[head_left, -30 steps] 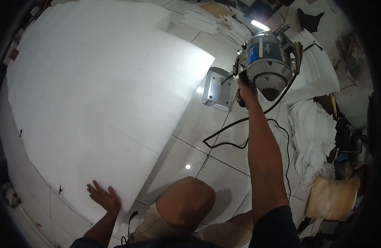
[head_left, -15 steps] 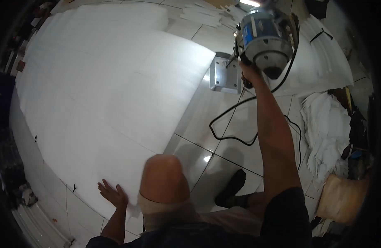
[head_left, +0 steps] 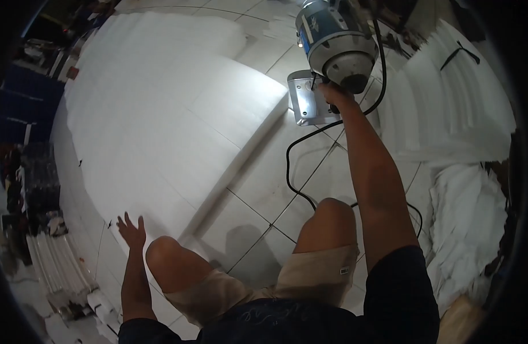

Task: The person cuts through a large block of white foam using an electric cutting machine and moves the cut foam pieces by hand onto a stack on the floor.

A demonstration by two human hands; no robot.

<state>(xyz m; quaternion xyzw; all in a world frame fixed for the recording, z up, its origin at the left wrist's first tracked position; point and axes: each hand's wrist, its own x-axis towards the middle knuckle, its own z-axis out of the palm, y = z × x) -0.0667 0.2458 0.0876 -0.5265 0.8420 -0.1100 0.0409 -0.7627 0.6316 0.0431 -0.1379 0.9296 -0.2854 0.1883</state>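
Observation:
A large stack of white foam sheets (head_left: 161,109) lies on the tiled floor at the left and centre. My left hand (head_left: 132,230), fingers spread, is at its near left edge. At the upper right stands an upright motorised cutting machine (head_left: 338,46) with a blue and grey motor housing. Its metal base plate (head_left: 309,106) rests on the floor beside the stack's right corner. My right hand (head_left: 334,98) is wrapped round the machine's handle, which is mostly hidden under the fingers and housing.
A black cable (head_left: 289,155) loops over the tiles from the machine past my right knee. More white sheets (head_left: 441,103), tied with a black strip, lie at the right, above a crumpled white pile (head_left: 467,223). White lengths (head_left: 57,264) lie at the lower left.
The view has shifted and turned. My left hand has moved up along the stack's near edge. My knees are now spread apart. My right hand keeps its hold on the machine.

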